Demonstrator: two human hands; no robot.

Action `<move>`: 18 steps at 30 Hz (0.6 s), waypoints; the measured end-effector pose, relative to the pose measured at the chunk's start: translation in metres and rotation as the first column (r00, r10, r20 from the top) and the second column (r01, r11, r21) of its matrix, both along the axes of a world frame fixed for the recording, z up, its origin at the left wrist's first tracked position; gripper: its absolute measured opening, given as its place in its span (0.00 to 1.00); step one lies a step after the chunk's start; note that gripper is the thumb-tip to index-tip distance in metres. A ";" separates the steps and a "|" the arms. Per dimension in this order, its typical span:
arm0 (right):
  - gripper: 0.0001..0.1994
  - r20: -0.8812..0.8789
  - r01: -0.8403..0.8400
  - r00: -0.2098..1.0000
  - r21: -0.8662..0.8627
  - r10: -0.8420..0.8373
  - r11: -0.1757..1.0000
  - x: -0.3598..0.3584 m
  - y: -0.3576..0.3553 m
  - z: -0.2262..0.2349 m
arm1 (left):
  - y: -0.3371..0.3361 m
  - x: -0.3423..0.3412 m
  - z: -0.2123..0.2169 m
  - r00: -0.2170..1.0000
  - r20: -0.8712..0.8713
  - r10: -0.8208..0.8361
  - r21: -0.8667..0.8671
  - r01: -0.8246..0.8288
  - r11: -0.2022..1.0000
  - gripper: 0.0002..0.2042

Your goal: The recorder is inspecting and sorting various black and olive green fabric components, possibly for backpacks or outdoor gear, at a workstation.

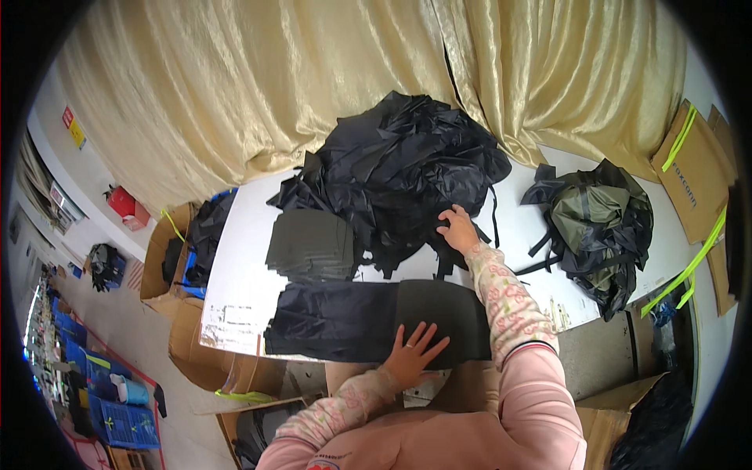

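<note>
My left hand (415,356) lies with fingers spread on a dark grey flat panel (439,301) at the table's front edge. That panel overlaps the right part of a black folded fabric piece (337,313). My right hand (460,229) is at the near right edge of a large heap of black thin fabric (399,157). Its fingers are curved, thumb and forefinger apart; whether they touch the fabric is hard to make out. Left of the heap's front sits a stack of dark grey panels (311,239), its edges slightly fanned.
The white table (235,266) backs onto a gold curtain (235,78). At its right lies a bundle of black and olive fabric (599,227) with straps. Cardboard boxes (200,337) stand on the floor at the left, and another cardboard box (619,407) is at the lower right.
</note>
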State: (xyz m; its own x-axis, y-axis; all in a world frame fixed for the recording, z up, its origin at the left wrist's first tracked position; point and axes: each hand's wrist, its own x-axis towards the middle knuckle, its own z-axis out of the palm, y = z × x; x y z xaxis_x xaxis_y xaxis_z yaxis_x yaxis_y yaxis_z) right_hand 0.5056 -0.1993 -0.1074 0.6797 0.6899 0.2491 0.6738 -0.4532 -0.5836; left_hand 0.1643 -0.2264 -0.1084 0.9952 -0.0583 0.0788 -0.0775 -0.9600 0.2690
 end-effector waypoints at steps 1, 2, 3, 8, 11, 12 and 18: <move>0.17 0.012 0.056 0.998 -0.001 -0.056 0.998 0.010 0.009 -0.006 | 0.000 0.001 -0.001 1.000 0.002 -0.003 0.012 0.003 1.000 0.43; 0.19 0.016 0.097 0.995 -0.070 -0.096 0.993 0.016 0.018 -0.006 | 0.001 -0.001 -0.001 1.000 -0.012 0.000 0.005 0.000 1.000 0.43; 0.21 0.022 0.137 0.991 -0.142 -0.135 0.980 0.024 0.023 -0.006 | 0.002 -0.001 -0.001 1.000 -0.026 0.002 -0.005 -0.002 1.000 0.43; 0.29 -0.016 0.146 0.985 -0.467 -0.174 0.872 0.056 0.029 -0.005 | 0.005 0.000 -0.002 1.000 -0.020 0.000 -0.033 0.000 0.999 0.44; 0.30 -0.083 0.097 0.984 -0.475 -0.155 0.875 0.071 0.030 -0.019 | 0.004 -0.001 0.000 0.999 -0.038 0.000 -0.036 -0.001 0.999 0.44; 0.25 0.012 0.160 0.985 -0.406 -0.169 0.900 0.072 0.025 -0.027 | 0.002 0.000 0.000 0.999 -0.035 -0.002 -0.040 0.000 0.999 0.44; 0.10 0.111 -0.023 0.994 0.226 -0.002 0.974 0.035 0.012 0.037 | 0.006 -0.004 0.004 0.999 -0.039 0.002 -0.083 -0.005 0.997 0.44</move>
